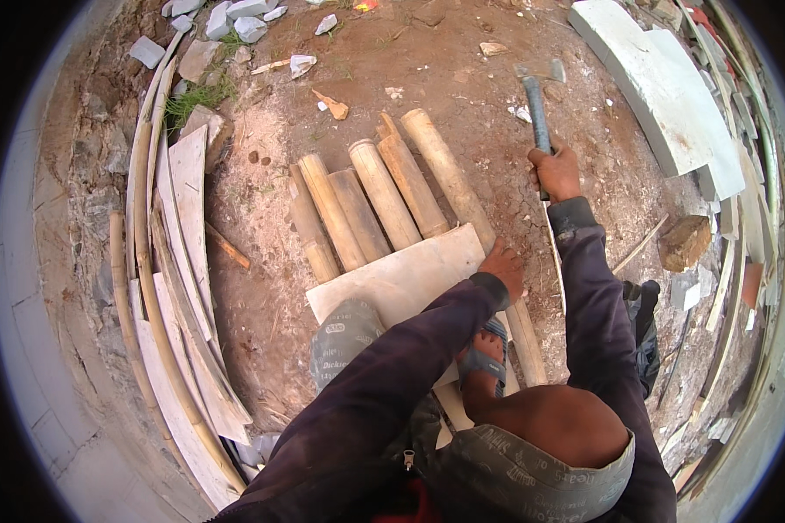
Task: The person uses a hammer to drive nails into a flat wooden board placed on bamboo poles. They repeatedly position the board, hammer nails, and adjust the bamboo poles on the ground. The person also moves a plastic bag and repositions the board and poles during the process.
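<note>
1. Head view: the right hand (pixel 556 174) has its grip clenched around the handle of a hammer (pixel 537 105), raised over the dirt ground (pixel 462 78).
2. The left hand (pixel 503 266) presses, fingers closed, on the corner of a pale board (pixel 401 279).
3. The board lies across a row of bamboo poles (pixel 384 196), with a sandalled foot (pixel 484 353) on it.

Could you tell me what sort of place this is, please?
Probably an outdoor building site: bare dirt ground, bamboo poles under a board, broken stones, and a hammer in the right hand.
</note>
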`<move>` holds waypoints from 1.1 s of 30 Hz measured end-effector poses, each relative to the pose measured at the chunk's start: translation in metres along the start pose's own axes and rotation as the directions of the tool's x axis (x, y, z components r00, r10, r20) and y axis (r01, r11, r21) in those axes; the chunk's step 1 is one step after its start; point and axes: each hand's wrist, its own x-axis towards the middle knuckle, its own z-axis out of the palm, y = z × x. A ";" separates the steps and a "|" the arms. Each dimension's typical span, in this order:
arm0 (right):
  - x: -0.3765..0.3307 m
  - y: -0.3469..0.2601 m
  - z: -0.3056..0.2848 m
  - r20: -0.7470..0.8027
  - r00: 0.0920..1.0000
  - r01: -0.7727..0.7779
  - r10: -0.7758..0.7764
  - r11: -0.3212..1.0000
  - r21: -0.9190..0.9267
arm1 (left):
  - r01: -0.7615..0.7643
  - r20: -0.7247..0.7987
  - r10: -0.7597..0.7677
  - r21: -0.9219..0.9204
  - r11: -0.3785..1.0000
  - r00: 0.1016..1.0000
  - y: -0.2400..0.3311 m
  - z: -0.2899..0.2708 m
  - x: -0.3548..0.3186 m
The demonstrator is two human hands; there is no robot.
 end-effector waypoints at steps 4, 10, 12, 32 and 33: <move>0.007 -0.027 -0.034 -0.290 0.957 0.098 -0.026 0.967 0.237 | 0.036 0.077 -0.036 0.006 0.999 0.996 0.002 -0.005 0.002; -0.021 -0.020 -0.006 -0.099 0.995 0.029 -0.010 0.979 0.200 | 0.094 0.167 -0.096 0.017 0.995 0.981 0.011 -0.013 0.004; -0.042 -0.003 0.042 -0.053 0.988 0.143 -0.147 0.987 -0.068 | 0.112 0.068 -0.117 0.066 0.992 0.991 0.012 -0.011 0.004; -0.025 -0.018 0.065 0.292 0.939 -0.157 0.182 0.982 -0.105 | 0.098 0.092 -0.115 0.170 0.981 0.989 0.014 -0.023 -0.013; -0.024 -0.013 0.052 0.370 0.895 -0.251 0.249 0.967 -0.044 | 0.089 0.137 -0.103 0.106 0.990 0.985 0.012 -0.024 -0.014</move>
